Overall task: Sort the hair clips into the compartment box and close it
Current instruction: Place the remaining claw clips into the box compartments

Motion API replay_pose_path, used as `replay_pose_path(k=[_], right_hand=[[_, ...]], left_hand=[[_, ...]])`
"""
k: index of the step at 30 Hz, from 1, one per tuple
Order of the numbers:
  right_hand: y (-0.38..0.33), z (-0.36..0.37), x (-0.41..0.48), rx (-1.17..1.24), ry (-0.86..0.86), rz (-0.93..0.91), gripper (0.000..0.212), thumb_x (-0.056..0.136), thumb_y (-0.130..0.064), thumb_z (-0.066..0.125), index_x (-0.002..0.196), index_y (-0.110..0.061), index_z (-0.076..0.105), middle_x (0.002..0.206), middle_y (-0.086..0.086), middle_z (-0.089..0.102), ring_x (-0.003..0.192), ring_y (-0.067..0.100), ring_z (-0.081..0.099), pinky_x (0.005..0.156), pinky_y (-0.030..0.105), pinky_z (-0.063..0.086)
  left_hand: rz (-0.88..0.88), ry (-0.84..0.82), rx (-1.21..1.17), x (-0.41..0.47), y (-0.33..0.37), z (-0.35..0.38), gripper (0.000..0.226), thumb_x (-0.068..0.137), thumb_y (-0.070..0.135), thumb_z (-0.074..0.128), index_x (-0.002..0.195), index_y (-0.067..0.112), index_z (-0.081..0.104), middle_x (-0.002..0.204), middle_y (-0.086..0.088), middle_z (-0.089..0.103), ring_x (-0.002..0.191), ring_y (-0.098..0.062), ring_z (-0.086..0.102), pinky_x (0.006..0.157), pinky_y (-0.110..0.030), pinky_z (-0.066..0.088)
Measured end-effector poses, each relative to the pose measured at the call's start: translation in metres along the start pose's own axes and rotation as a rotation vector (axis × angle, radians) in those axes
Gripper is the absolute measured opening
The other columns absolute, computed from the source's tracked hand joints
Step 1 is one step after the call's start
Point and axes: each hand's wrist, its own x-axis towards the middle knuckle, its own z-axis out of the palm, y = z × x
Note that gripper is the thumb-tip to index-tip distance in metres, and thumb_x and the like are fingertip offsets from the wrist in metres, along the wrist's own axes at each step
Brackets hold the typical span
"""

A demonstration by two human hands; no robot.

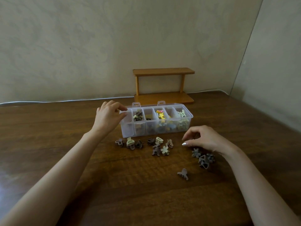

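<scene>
left hand grips the box at its left end, so keep it braced; right hand hovers loosely curled, empty, over the grey clips on the worktop; I'd pinch just one and drop it with its lookalikes

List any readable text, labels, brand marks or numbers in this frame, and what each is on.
None: no readable text, number or sign anywhere in the head view.
Compartment box: clear plastic, no label or marking visible.
Hair clips: plain colours, no print visible.
Wooden shelf, table, wall: no lettering.
</scene>
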Motion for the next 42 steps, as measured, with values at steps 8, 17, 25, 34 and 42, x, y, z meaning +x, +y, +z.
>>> replay_pose_path(k=[8,17,25,34,42], right_hand=[[-0.004,-0.002,-0.003,0.313,0.131,-0.129,0.019,0.078,-0.009,0.071,0.093,-0.019,0.064,0.094,-0.002,0.064,0.089,0.010,0.062,0.071,0.020,0.047],[-0.007,0.006,0.000,0.588,0.078,-0.224,0.036,0.070,0.005,0.073,0.097,-0.014,0.059,0.097,0.007,0.066,0.091,0.011,0.066,0.074,0.022,0.053],[-0.016,0.010,-0.003,0.718,-0.026,-0.223,0.036,0.070,-0.011,0.069,0.103,-0.007,0.056,0.101,0.013,0.067,0.093,0.023,0.068,0.078,0.031,0.057],[-0.016,0.010,-0.003,0.669,0.045,-0.187,0.027,0.081,-0.010,0.066,0.107,-0.009,0.059,0.100,0.008,0.071,0.090,0.021,0.070,0.075,0.030,0.058],[-0.009,0.005,-0.002,0.601,0.202,-0.143,0.012,0.090,-0.010,0.058,0.101,-0.009,0.063,0.093,0.010,0.071,0.080,0.022,0.070,0.065,0.025,0.056]], left_hand=[[0.252,0.099,-0.090,-0.011,0.045,-0.002,0.011,0.084,0.024,0.064,0.094,0.019,0.064,0.095,0.003,0.061,0.094,-0.017,0.052,0.082,-0.034,0.040],[0.531,-0.117,-0.152,-0.064,0.104,0.045,0.040,0.078,0.034,0.068,0.112,0.019,0.053,0.107,0.001,0.058,0.099,-0.015,0.050,0.081,-0.029,0.041],[0.481,-0.066,-0.227,-0.066,0.100,0.048,0.034,0.079,0.033,0.068,0.107,0.019,0.055,0.102,0.004,0.054,0.094,-0.010,0.049,0.077,-0.024,0.044],[0.441,-0.025,-0.249,-0.062,0.099,0.044,0.026,0.083,0.028,0.062,0.107,0.018,0.056,0.102,0.003,0.058,0.093,-0.010,0.050,0.078,-0.029,0.047],[0.066,0.090,-0.236,-0.015,0.066,0.019,0.028,0.084,0.023,0.065,0.111,0.020,0.060,0.101,0.006,0.065,0.091,-0.013,0.056,0.085,-0.040,0.047]])
